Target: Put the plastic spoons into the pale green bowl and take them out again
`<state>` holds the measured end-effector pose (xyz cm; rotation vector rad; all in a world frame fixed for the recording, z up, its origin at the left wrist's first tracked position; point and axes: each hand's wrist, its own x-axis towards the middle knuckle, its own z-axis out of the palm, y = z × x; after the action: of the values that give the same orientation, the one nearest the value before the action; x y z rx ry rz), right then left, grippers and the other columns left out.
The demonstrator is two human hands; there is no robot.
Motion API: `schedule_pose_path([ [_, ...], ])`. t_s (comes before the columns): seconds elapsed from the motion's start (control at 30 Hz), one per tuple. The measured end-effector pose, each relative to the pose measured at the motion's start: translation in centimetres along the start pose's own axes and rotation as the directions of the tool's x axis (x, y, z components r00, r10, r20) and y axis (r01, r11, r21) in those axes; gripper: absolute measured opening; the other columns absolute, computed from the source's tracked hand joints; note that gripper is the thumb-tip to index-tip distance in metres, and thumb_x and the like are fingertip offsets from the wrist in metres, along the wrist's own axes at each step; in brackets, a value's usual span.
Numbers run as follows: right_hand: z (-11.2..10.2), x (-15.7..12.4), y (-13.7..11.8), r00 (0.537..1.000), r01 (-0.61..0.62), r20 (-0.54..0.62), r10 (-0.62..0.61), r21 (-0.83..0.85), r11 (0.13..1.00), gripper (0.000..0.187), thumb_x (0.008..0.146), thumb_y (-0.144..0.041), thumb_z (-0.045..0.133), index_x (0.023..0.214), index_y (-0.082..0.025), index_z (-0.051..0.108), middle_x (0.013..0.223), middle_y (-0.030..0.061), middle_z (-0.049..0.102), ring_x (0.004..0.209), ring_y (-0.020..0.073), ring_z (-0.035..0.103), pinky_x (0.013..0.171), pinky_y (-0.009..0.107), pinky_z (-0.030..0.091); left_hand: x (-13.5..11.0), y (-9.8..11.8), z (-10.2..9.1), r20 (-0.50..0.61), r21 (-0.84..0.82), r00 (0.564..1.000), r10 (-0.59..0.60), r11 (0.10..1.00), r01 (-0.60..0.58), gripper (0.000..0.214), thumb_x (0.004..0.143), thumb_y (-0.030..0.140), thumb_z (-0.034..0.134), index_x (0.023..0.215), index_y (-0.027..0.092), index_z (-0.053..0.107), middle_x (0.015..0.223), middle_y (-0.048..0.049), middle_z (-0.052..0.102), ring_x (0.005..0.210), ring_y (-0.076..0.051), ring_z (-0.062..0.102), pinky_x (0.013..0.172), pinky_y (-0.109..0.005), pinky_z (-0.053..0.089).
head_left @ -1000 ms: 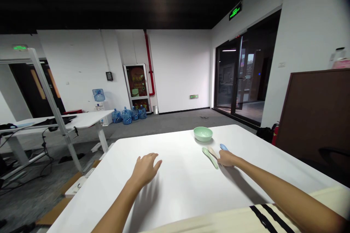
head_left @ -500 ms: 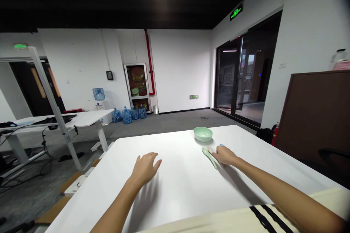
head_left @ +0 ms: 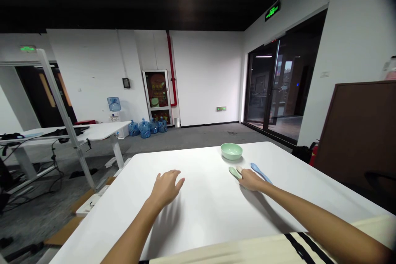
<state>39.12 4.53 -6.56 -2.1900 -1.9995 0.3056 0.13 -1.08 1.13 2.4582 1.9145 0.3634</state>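
Note:
My left hand (head_left: 166, 189) hovers over the left half of the white table (head_left: 201, 206), fingers apart and holding nothing. Toward the right, my right hand (head_left: 251, 180) is low over the tabletop, its fingers closed at the handle of a light green spoon (head_left: 234, 172). A beige spoon (head_left: 239, 169) pokes out beside those fingers, its handle hidden under the hand. Just right of the hand lies a blue spoon (head_left: 260, 172), apart from it. Behind the spoons a green bowl (head_left: 232, 152) stands upright near the far edge.
At left are another white table (head_left: 102, 131) and a metal post (head_left: 62, 111). Blue water bottles (head_left: 144, 128) stand by the far wall. A brown cabinet (head_left: 355, 128) rises on the right, beyond the table's edge.
My right hand has shifted slightly left and nearer, from the beige spoon to the green spoon's handle, uncovering the blue spoon. My left hand stays nearly still. The view has shifted slightly.

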Motion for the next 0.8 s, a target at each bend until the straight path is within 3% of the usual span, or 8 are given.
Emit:
schedule_pose_path([
  [0.17,-1.1,0.5,-1.8,0.999,0.017,0.042,-0.021,0.101,0.995,0.02,0.088,-0.033,0.067,0.079,-0.015,0.066,0.071,0.0054,0.065,0.062,0.0175,0.06,0.061,0.029,0.038,0.0,0.0,-0.1,0.007,-0.007,1.0,0.006,1.0,-0.006,0.049,0.106,0.044,0.039,0.143,0.023,0.063,0.151,-0.0111,0.065,0.139,-0.032,0.06,0.122,-0.06,0.036],
  [0.33,-1.9,0.5,-5.0,0.993,0.062,0.089,-0.072,0.116,0.991,0.033,0.084,-0.027,0.064,0.053,-0.017,0.06,0.054,0.0038,0.058,0.052,0.0137,0.054,0.052,0.027,0.035,0.0,-0.1,0.0,0.006,-0.013,1.0,0.007,1.0,-0.007,0.049,0.106,0.043,0.039,0.143,0.023,0.063,0.152,-0.0118,0.063,0.139,-0.031,0.059,0.123,-0.059,0.035],
  [0.53,-0.9,0.2,-7.1,0.988,0.066,0.138,-0.073,0.058,0.996,0.024,0.082,-0.025,0.063,0.062,-0.013,0.069,0.058,0.0073,0.064,0.056,0.017,0.062,0.057,0.027,0.042,-0.2,0.0,-0.3,0.002,-0.004,1.0,-0.001,1.0,0.001,0.049,0.106,0.043,0.039,0.142,0.023,0.064,0.152,-0.0112,0.064,0.14,-0.031,0.06,0.123,-0.059,0.035],
  [0.8,0.4,0.1,-7.0,0.985,0.019,0.172,-0.033,0.084,0.996,0.015,0.081,-0.025,0.069,0.082,-0.011,0.074,0.078,0.0114,0.073,0.07,0.0212,0.071,0.057,0.027,0.044,-0.3,0.1,-0.4,0.004,-0.011,1.0,-0.004,1.0,0.004,0.049,0.106,0.043,0.039,0.144,0.023,0.063,0.152,-0.0116,0.064,0.139,-0.031,0.06,0.123,-0.06,0.035],
])
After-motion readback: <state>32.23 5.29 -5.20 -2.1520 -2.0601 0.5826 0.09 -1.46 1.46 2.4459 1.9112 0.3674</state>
